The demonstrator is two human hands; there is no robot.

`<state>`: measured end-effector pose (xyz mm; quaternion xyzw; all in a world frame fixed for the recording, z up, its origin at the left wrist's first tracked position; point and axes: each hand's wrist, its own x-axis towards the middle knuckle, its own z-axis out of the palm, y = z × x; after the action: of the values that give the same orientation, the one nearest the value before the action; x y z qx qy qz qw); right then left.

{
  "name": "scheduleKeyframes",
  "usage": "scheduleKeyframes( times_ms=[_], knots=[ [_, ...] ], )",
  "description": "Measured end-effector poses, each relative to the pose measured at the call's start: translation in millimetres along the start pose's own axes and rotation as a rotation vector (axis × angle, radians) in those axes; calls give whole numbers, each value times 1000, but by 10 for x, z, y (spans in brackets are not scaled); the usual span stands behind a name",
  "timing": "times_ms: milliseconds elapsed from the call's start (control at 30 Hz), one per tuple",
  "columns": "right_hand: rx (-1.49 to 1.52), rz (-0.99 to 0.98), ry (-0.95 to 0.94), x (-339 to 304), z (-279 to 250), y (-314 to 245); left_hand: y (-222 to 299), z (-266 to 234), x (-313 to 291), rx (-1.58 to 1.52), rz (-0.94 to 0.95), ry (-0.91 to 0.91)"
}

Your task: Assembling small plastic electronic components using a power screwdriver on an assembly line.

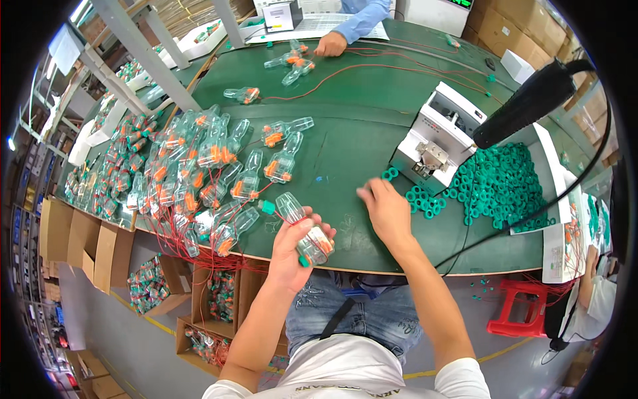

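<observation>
Slanting far-left to near-right: clear housing (pixel 315 245) in left hand (pixel 290 239), fingers curled round it. Green rings (pixel 506 178) far-right of nearer right hand (pixel 389 216); fingers half-bent, pinch undeterminable.

I see the left hand (pixel 292 245) gripping a clear plastic piece (pixel 316 247) — green rings (pixel 502 176) right of the right hand's (pixel 389 214) fingers, white machine (pixel 435 136) beyond.

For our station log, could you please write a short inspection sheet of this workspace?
Surface: green table, marked in places.
Work items: clear plastic parts in hand; loose green rings beside the white machine.
Clutter: orange-and-clear pieces heaped at left.
Hands: left hand grips the clear plastic parts; right hand near the green rings, grasp unclear.
Cables: red wires over the front edge; black cable at right.
Surroundings: cardboard boxes, red stool, co-worker's hand.
</observation>
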<state>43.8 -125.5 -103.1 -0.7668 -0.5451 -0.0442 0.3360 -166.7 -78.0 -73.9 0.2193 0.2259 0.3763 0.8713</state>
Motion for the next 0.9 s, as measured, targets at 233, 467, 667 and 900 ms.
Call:
scheduleKeyframes(
  times_ms=[233, 467, 667, 900],
  knots=[
    [1512, 582, -575, -646, -493, -493, -18, 109, 25, 39, -74, -138],
    [1726, 738, -879, -879, -396, -440, -64, 38, -168, 163, -80, -393],
    [1613, 801, -916, -1511, -296, -586, -122, -237, -804, 266, -169, -147],
    [1092, 867, -849, -1515, -226, -664, -131, -2124, -1710, -166, -332, 705]
  ],
)
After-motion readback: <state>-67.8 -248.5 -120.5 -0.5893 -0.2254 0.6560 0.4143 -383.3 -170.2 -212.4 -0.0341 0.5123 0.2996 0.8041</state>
